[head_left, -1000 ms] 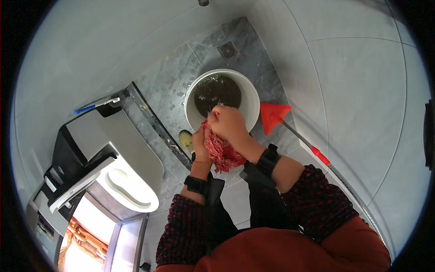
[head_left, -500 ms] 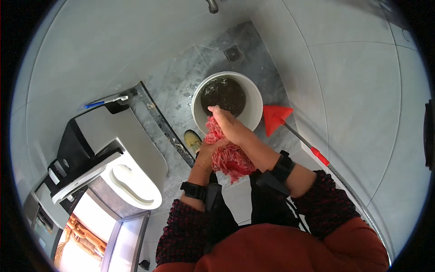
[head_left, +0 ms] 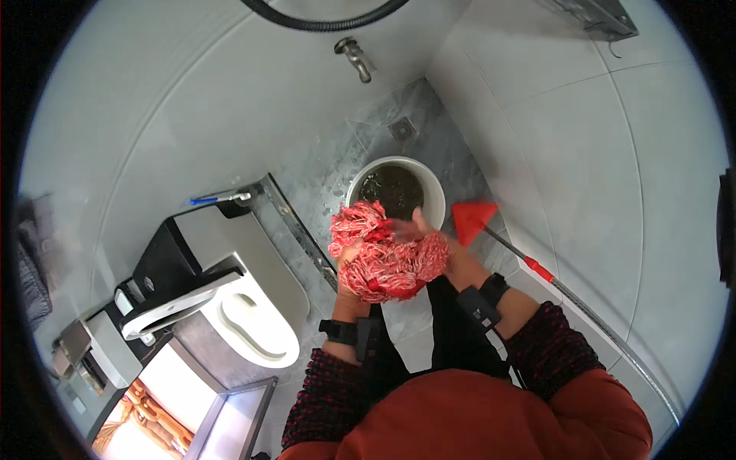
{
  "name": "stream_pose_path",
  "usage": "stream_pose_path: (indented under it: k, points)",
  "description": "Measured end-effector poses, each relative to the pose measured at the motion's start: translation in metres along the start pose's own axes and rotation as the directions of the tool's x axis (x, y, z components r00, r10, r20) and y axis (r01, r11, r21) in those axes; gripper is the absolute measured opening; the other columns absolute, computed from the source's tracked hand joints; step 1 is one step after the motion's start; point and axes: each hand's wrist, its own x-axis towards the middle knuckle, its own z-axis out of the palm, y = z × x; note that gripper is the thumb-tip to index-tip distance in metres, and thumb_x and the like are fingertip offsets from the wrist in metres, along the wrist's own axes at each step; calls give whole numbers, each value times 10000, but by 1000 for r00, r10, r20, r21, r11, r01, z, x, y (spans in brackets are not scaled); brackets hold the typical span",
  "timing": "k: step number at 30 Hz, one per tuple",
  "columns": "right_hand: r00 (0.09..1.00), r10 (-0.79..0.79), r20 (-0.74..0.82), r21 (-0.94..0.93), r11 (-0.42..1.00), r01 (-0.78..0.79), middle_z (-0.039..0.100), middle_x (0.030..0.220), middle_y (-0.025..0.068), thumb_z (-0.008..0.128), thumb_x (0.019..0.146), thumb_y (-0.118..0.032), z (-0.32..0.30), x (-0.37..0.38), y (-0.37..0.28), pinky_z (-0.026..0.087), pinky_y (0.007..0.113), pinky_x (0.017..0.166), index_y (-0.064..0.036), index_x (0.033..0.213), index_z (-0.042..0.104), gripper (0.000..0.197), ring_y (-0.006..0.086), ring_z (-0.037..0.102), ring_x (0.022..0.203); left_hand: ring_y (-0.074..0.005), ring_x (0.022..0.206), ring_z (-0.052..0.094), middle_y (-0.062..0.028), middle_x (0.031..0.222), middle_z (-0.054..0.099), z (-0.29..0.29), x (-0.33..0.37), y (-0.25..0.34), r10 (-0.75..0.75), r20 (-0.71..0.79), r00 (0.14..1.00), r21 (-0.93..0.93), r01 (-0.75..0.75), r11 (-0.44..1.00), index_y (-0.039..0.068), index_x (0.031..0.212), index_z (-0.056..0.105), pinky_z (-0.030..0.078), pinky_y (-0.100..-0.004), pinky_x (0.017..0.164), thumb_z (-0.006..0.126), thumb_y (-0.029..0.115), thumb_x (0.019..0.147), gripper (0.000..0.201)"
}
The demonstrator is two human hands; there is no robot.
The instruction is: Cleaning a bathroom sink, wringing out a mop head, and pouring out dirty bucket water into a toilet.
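Note:
A shaggy red-and-white mop pad is bunched up between my two hands, loosely spread with its strands outward. My left hand grips it from the left side, its fingers mostly buried under the strands. On the right, my right hand holds the other side, with the thumb pointing up past the pad's far edge. Just beyond the pad stands a whitish round bucket with dark, murky water in it. The pad overlaps the bucket's near rim from this view.
A red triangular mop base on a metal pole leans along the right wall. A toilet with a raised lid stands left, beside a dark raised floor strip. Beyond the bucket are a floor drain and a wall tap.
The mop pad has gone from squeezed tightly between my hands to opened out and wider. My hands have moved apart. The view has shifted, showing more of the tap and a black hose.

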Motion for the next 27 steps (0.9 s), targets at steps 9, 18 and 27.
stream_pose_path:
  k: [9,18,27]
  points:
    - [997,-69,-32,176,982,74,471,1321,122,204,848,-717,110,-82,2,367,549,969,-145,1360,346,781,342,478,1184,-274,992,588,-143,1136,579,58,-17,20,473,-21,881,10,-473,881,-13,1190,497,489,-380,886,440,270,928,390]
    - [924,-372,91,210,914,347,446,1339,47,491,914,-454,180,-81,-38,418,354,977,-125,1340,393,548,159,491,1174,-209,946,578,-90,1055,593,137,-95,46,670,162,725,723,-549,419,-12,1147,520,455,-357,866,708,70,691,500]
    - [960,-193,205,360,926,109,508,1306,33,541,896,-406,224,-127,-21,423,447,963,-113,1303,469,507,209,494,1181,-285,1160,482,-124,1286,465,124,-133,86,307,470,827,600,-555,576,32,1337,337,401,-432,996,745,205,643,824]
